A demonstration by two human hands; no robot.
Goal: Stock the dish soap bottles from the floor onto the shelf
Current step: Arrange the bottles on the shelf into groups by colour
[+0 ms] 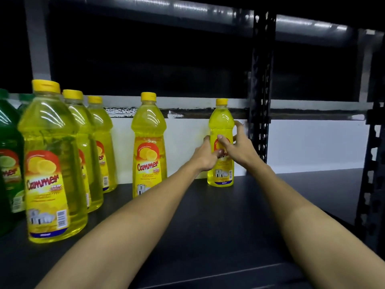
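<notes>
Bottles of yellow dish soap are seen standing upright on the dark shelf (208, 215). At right of centre, towards the back of the shelf board, a smaller yellow bottle (221, 126) is flanked by both hands. The left hand (205, 157) is placed against the bottle's left side at label height, its thumb laid across the label front; the remaining fingers are hidden behind the bottle, so their curl cannot be told. The right hand (237, 147) is held at the bottle's right side with fingers spread and fairly straight, the thumb touching the label front; a firm grasp is not shown.

At centre of the frame, well apart from that bottle, a single lemon bottle (149, 147) is found. At left, a row of three yellow bottles is noted, the nearest (52, 163) largest in view, the other two (87, 147) (104, 142) ranged behind it. At the far left edge a green bottle (9, 163) is partly cut off. A perforated black upright (261, 80) is recorded at right of centre, just beside the handled bottle.
</notes>
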